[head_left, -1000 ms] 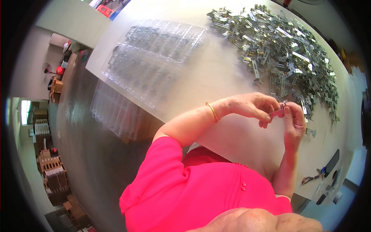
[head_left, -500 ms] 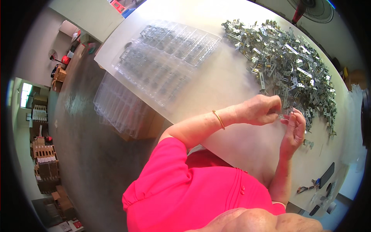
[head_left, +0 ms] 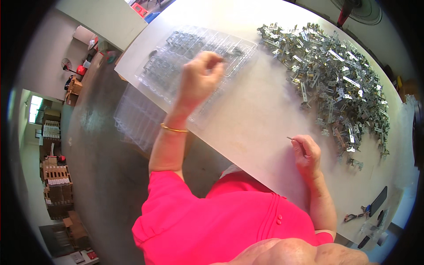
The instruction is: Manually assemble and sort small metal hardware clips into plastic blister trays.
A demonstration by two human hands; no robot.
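My left hand [head_left: 201,79], with a gold bangle at its wrist, is over the clear plastic tray [head_left: 247,46] on the table. Its thumb and forefinger are pinched together; a small dark shape shows at their tips, too blurred to name. Several grey metal parts [head_left: 187,39] lie in the tray's compartments. My right hand [head_left: 307,154] is closed above the bare tabletop, left of a heap of metal brackets [head_left: 335,84]. A thin small metal piece [head_left: 289,138] sticks out from between its thumb and forefinger.
The white table [head_left: 247,141] has its near edge against me. Clear trays [head_left: 137,117] are stacked below its left edge. A phone [head_left: 378,201] and a keyring [head_left: 353,217] lie at the right. A fan [head_left: 362,11] stands beyond the far edge.
My left hand has swung left from the metal heap to the tray. My right hand has drawn back to the left and a little nearer me. The two hands are now far apart.
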